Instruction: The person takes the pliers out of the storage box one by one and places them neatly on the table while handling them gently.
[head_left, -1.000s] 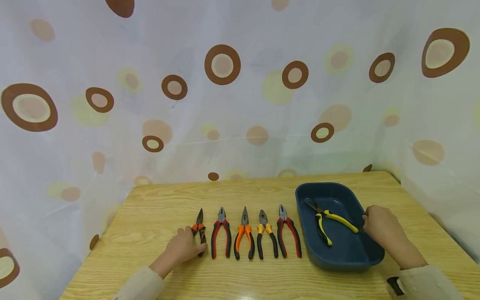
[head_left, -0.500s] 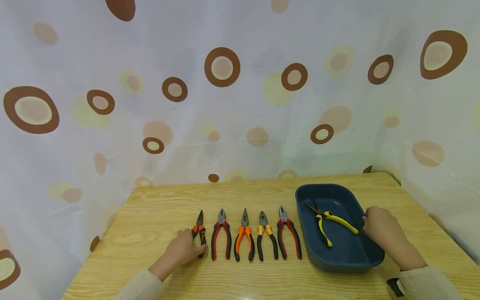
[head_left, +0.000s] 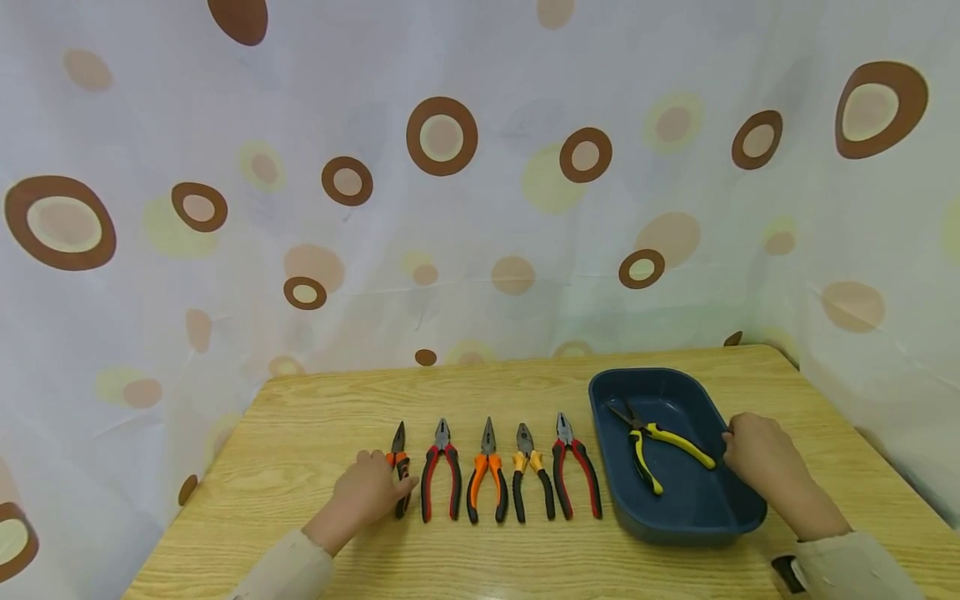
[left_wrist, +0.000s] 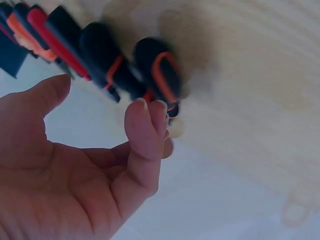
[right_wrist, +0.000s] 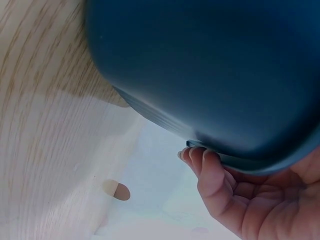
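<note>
At the left end of a row of pliers lie small long-nose pliers point(head_left: 401, 460) with orange-and-black handles. My left hand point(head_left: 365, 490) is over their handles. In the left wrist view, bent fingertips point(left_wrist: 143, 112) meet the outer handle point(left_wrist: 159, 72), while the thumb stands apart from the other handle. My right hand point(head_left: 762, 454) grips the right rim of a dark blue plastic basin point(head_left: 693, 508); in the right wrist view its curled fingers point(right_wrist: 210, 170) are at the rim. Inside the basin lie yellow-and-black long-nose pliers point(head_left: 652, 433), handles spread.
Beside the left hand's pliers lie red-and-black pliers point(head_left: 442, 462), orange-and-black long-nose pliers point(head_left: 488, 467), yellow-and-black pliers point(head_left: 524, 462) and more red-and-black pliers point(head_left: 572, 462). They rest on a wooden table point(head_left: 465, 558), with a patterned curtain point(head_left: 480, 208) behind.
The left thumb has shifted slightly up across the handles of the long-nose pliers, whose handles now look closer together. The right hand and the basin stay in place.
</note>
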